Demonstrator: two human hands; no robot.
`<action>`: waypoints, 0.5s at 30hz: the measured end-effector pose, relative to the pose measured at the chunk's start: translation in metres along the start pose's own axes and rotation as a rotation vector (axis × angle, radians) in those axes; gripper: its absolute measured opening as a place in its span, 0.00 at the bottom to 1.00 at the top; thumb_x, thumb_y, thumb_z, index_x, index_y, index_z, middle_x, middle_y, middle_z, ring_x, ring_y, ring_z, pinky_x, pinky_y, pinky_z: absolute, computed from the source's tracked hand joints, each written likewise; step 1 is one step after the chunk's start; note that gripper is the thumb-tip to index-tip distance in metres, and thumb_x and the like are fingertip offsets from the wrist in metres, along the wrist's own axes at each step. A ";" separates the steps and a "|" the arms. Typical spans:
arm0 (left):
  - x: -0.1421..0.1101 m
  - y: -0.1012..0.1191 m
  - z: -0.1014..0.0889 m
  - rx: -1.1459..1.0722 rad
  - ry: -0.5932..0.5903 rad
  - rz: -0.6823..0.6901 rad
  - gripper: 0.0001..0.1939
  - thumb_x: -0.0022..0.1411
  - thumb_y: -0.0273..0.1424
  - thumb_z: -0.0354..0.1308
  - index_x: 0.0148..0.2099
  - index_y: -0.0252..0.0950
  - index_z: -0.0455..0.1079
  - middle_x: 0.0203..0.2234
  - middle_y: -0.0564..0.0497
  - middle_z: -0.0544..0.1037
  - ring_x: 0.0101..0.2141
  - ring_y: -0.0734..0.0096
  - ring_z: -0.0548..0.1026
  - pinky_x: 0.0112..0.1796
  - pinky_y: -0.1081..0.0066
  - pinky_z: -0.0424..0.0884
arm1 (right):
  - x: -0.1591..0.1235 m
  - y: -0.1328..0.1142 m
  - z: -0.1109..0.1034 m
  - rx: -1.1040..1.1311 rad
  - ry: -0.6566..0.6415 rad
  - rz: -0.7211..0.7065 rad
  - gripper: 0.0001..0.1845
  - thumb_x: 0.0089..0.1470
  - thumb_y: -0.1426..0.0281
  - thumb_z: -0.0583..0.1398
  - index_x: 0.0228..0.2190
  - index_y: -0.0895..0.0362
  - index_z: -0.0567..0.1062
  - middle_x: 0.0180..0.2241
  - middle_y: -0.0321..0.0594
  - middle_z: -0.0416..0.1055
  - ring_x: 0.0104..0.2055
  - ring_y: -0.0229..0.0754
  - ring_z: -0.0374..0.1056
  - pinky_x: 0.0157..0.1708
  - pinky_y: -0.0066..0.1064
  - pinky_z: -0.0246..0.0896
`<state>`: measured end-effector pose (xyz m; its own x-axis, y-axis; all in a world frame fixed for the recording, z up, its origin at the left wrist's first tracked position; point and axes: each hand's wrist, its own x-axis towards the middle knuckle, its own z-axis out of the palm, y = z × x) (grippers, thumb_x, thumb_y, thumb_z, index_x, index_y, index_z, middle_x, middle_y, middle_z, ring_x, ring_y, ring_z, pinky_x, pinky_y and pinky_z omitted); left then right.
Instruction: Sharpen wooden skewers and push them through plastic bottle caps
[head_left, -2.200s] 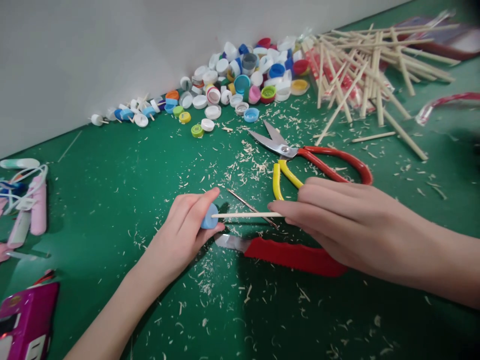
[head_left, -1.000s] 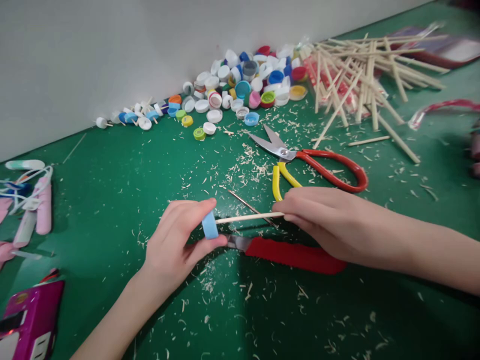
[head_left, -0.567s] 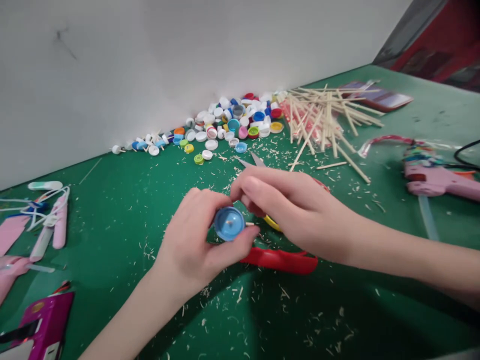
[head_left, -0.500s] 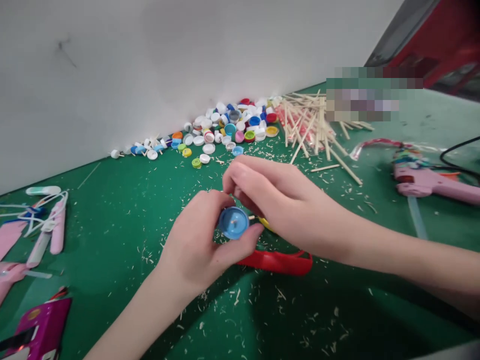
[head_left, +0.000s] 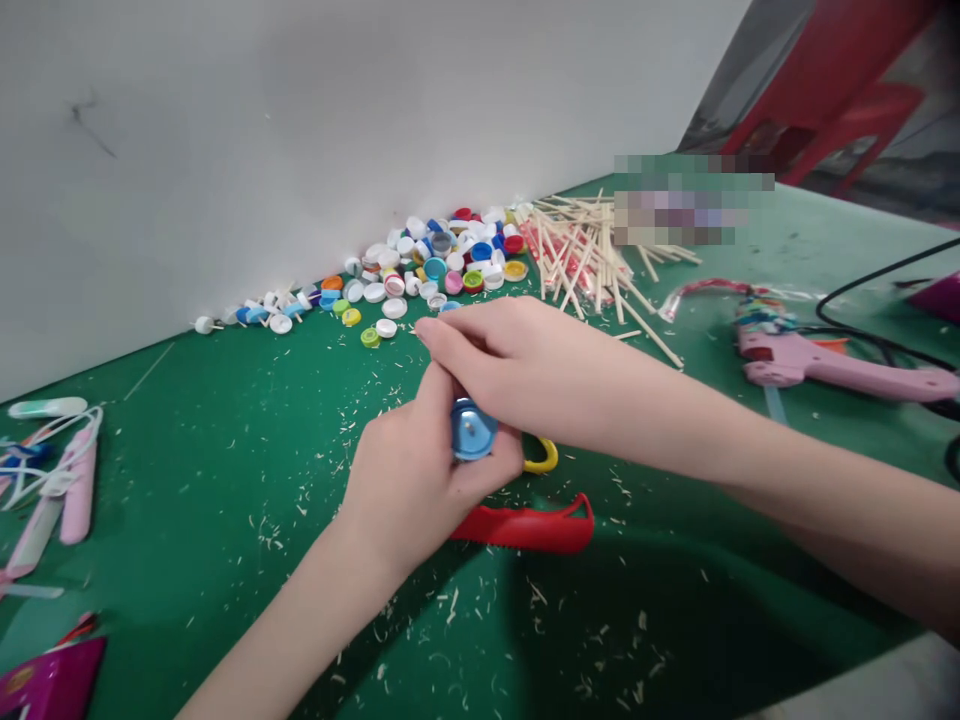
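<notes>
My left hand (head_left: pixel 409 480) pinches a blue bottle cap (head_left: pixel 472 430) between thumb and fingers, its open inside turned toward me. My right hand (head_left: pixel 510 365) is closed just above and behind the cap, touching my left fingers; the thin wooden stick it gripped earlier is hidden behind the cap and hands. Both hands hover over the green table (head_left: pixel 225 450). A red-handled knife (head_left: pixel 525 528) lies just below them, and a yellow handle loop (head_left: pixel 541 458) shows to the right of the cap.
A pile of coloured bottle caps (head_left: pixel 442 262) sits against the white wall, with a heap of wooden sticks (head_left: pixel 585 262) to its right. A pink glue gun (head_left: pixel 825 360) lies at right. Pink tools (head_left: pixel 67 480) lie at left. Wood shavings litter the table.
The cap turned from side-on to facing me, and my right hand slid left along the stick until it met my left hand. The view rose and shifted right.
</notes>
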<state>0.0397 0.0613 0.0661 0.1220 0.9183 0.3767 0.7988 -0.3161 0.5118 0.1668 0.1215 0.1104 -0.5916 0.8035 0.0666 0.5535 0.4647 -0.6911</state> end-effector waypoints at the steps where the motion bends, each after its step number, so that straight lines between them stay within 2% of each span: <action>1: 0.001 0.003 0.002 0.003 -0.008 -0.002 0.16 0.57 0.37 0.53 0.46 0.35 0.64 0.17 0.58 0.70 0.15 0.79 0.64 0.17 0.76 0.57 | 0.001 0.000 -0.001 -0.004 0.008 -0.006 0.25 0.64 0.54 0.44 0.22 0.56 0.62 0.21 0.35 0.64 0.21 0.33 0.55 0.23 0.30 0.46; 6: 0.009 0.013 0.011 0.069 -0.063 -0.004 0.15 0.57 0.43 0.54 0.35 0.35 0.67 0.11 0.57 0.65 0.12 0.75 0.62 0.15 0.74 0.52 | 0.003 0.004 -0.003 -0.047 0.047 -0.023 0.24 0.64 0.57 0.43 0.24 0.56 0.65 0.23 0.37 0.65 0.24 0.34 0.59 0.24 0.29 0.48; 10: 0.012 0.012 0.012 0.130 -0.023 0.002 0.14 0.57 0.42 0.54 0.33 0.35 0.66 0.11 0.58 0.65 0.11 0.77 0.59 0.14 0.75 0.50 | 0.007 0.012 -0.003 0.011 0.025 -0.092 0.21 0.65 0.60 0.43 0.27 0.55 0.66 0.27 0.38 0.68 0.26 0.36 0.61 0.24 0.30 0.50; 15: 0.012 0.011 0.010 0.162 -0.012 0.025 0.11 0.58 0.39 0.53 0.35 0.34 0.65 0.13 0.57 0.67 0.13 0.79 0.60 0.16 0.76 0.51 | 0.017 0.019 -0.001 0.233 -0.111 0.039 0.23 0.63 0.55 0.44 0.26 0.55 0.66 0.27 0.38 0.70 0.26 0.37 0.63 0.25 0.32 0.57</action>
<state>0.0557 0.0712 0.0688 0.1492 0.9137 0.3780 0.8799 -0.2971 0.3709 0.1683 0.1441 0.0992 -0.6402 0.7675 -0.0334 0.4346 0.3260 -0.8396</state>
